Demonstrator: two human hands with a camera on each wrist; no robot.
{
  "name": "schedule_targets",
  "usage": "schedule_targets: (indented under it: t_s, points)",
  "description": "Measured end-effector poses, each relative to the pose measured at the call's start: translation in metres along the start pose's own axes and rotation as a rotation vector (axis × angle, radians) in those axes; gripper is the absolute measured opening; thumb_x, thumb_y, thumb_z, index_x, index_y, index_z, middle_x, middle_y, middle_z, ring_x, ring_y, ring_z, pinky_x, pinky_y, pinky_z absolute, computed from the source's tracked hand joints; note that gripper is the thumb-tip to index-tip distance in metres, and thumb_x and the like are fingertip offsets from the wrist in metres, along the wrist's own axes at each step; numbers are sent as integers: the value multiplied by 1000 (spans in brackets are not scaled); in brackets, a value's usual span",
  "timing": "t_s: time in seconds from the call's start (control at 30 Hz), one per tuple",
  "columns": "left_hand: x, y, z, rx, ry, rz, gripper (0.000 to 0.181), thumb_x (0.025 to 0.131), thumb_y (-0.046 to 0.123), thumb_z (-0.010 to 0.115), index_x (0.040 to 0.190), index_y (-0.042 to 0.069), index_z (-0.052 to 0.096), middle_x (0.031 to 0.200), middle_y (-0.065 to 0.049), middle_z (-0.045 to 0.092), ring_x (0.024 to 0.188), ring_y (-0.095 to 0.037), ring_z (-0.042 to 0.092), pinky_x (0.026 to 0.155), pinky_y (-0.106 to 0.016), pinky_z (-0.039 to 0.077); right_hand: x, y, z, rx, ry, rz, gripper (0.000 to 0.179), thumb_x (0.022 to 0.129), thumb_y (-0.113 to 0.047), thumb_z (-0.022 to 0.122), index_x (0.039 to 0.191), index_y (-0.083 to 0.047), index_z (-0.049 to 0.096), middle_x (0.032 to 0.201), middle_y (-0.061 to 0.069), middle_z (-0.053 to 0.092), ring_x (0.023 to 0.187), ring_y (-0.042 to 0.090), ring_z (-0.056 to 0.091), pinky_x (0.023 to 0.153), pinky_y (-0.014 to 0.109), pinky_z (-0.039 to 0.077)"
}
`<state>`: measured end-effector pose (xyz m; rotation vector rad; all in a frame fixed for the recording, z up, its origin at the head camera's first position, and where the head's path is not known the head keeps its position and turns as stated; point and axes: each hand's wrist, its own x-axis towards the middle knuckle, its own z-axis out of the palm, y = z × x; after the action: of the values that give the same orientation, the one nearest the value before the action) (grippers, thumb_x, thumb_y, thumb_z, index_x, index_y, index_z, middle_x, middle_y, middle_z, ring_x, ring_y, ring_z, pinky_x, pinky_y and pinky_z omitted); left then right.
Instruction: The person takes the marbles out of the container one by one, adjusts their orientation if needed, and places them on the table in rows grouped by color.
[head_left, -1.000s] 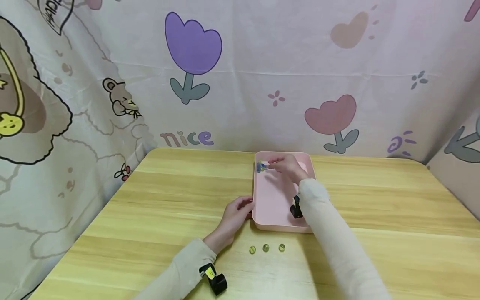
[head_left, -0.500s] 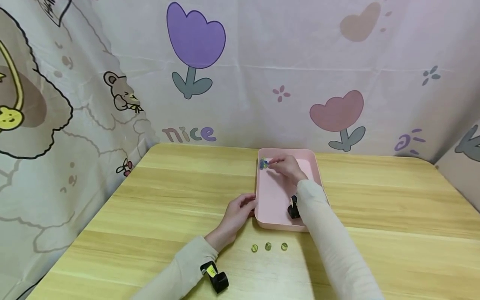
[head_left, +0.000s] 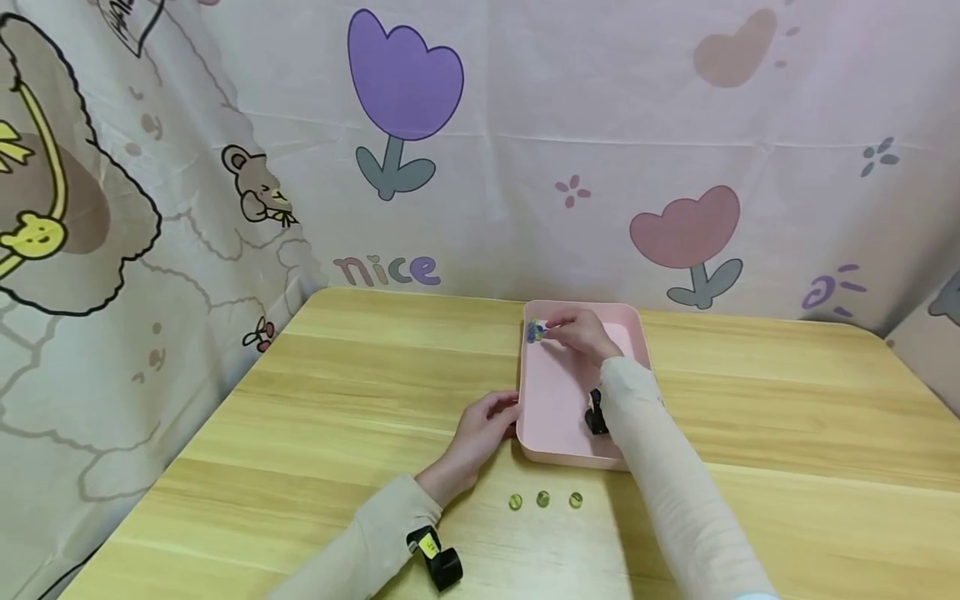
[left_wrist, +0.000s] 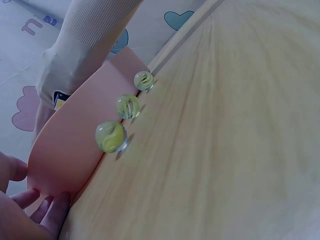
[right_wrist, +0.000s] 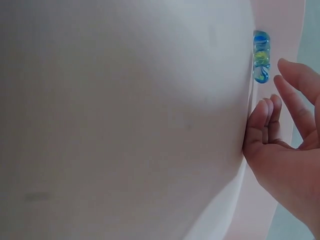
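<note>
The pink tray point(head_left: 562, 433) lies on the wooden table. My left hand point(head_left: 480, 429) rests against the outside of its left wall, fingertips touching the wall and rim; in the left wrist view, fingers point(left_wrist: 55, 215) press low along the tray. My right hand point(head_left: 581, 333) reaches inside the tray to the far left corner. There, several blue and yellow glass marbles point(right_wrist: 261, 57) sit in a row along the wall. Thumb and fingers of that hand stand apart right beside the marbles, with nothing seen between them. Three clear yellow-green marbles point(head_left: 543, 499) lie in a row before the tray.
The wooden table point(head_left: 360, 375) extends on both sides of the tray. Behind it hangs a printed cloth point(head_left: 510, 83) with flowers. A black wrist camera point(head_left: 442, 567) sits at the left sleeve, another point(head_left: 596, 412) over the tray at the right sleeve.
The head view has shifted slightly, moving the scene a little to the right. Both hands keep about the same places at the tray, and the marbles stay put.
</note>
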<state>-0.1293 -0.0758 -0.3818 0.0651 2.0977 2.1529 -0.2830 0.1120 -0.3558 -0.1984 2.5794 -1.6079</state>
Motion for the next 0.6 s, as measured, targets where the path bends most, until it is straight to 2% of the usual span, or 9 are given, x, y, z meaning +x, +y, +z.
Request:
schedule_targets:
  t_s: [0.1, 0.3, 0.6]
  points:
    - [0, 0, 0, 3, 1, 5, 35, 96, 8, 57, 126, -10, 54, 114, -19, 61, 95, -22, 62, 83, -32, 55, 1, -1, 1, -16, -3, -8, 13, 82, -6, 73, 92, 2, 72, 91, 9, 69, 71, 12, 51, 61, 21, 44]
    - [2, -1, 0, -1, 4, -10, 34, 96, 8, 57, 126, -10, 55, 113, -19, 62, 94, -21, 62, 84, -31, 55, 3, -7, 7, -91, 6, 27, 16, 84, -2, 69, 97, 8, 70, 95, 12, 68, 68, 9, 46, 59, 20, 39]
    - [2, -2, 1, -2, 13, -16, 33, 95, 7, 58, 124, -9, 56, 111, -17, 62, 95, -21, 62, 84, -30, 55, 2, -9, 9, -156, -11, 27, 15, 82, -1, 73, 94, 7, 71, 99, 14, 68, 84, 18, 50, 72, 24, 40]
